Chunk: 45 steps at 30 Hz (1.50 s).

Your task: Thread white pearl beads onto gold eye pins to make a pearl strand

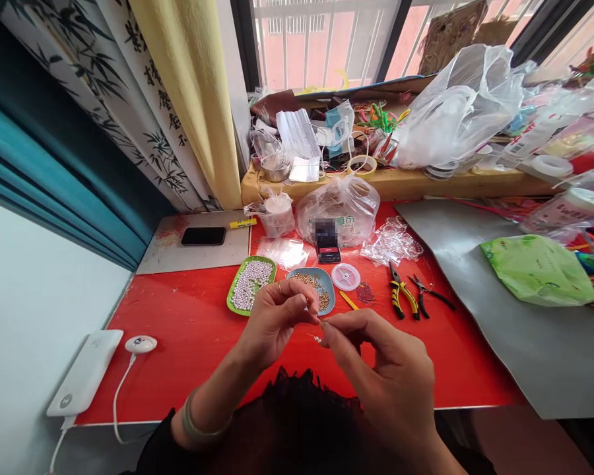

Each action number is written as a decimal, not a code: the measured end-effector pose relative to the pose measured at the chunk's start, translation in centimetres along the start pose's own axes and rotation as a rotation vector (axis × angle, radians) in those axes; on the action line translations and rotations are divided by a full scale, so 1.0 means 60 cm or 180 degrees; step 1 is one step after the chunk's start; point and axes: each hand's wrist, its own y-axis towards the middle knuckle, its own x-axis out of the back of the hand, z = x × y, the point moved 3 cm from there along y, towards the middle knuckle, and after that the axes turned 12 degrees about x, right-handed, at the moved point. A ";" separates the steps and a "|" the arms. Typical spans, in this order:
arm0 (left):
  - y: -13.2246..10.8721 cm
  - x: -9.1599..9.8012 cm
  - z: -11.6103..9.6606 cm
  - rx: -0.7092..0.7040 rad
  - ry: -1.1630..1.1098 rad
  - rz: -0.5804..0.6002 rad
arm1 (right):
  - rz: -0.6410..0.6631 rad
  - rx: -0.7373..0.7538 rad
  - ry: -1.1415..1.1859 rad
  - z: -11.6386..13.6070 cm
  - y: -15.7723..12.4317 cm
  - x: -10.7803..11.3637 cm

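Observation:
My left hand (pixel 277 321) and my right hand (pixel 381 359) meet above the red table (pixel 193 336), fingertips nearly touching. Each is closed in a pinch. Between and just below the fingertips shows a tiny whitish piece (pixel 317 339) on what looks like fine thread or wire; exactly what each pinch grips is too small to make out. Behind my left hand lie a green tray (pixel 231 300) of pearly beads and a blue-grey tray (pixel 330 290) of gold-coloured beads, the latter partly hidden by my fingers.
Yellow-black pliers (pixel 397 297) and smaller black pliers (pixel 423 297) lie to the right, near a clear spool (pixel 346 277) and a yellow stick (pixel 348 301). Farther back are plastic bags (pixel 361 204) and a phone (pixel 203 236). A white power strip (pixel 85 373) sits at left.

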 end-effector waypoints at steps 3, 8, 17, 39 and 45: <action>-0.012 -0.010 -0.008 -0.0082 -0.0135 0.0159 | -0.0030 0.0068 0.0050 0.012 0.002 -0.001; -0.024 -0.017 -0.013 -0.0138 -0.0223 0.0272 | -0.0035 0.0119 0.0038 0.026 0.001 -0.004; -0.033 -0.020 -0.021 -0.0388 0.0145 0.0124 | 0.0012 0.0098 -0.0009 0.036 0.005 -0.005; -0.042 -0.006 -0.034 -0.0816 0.0925 0.0069 | -0.0044 -0.0595 0.1184 -0.013 -0.005 -0.015; 0.003 0.051 -0.015 -0.0833 0.1942 -0.0843 | -0.0245 -0.0775 0.1670 -0.030 -0.008 -0.019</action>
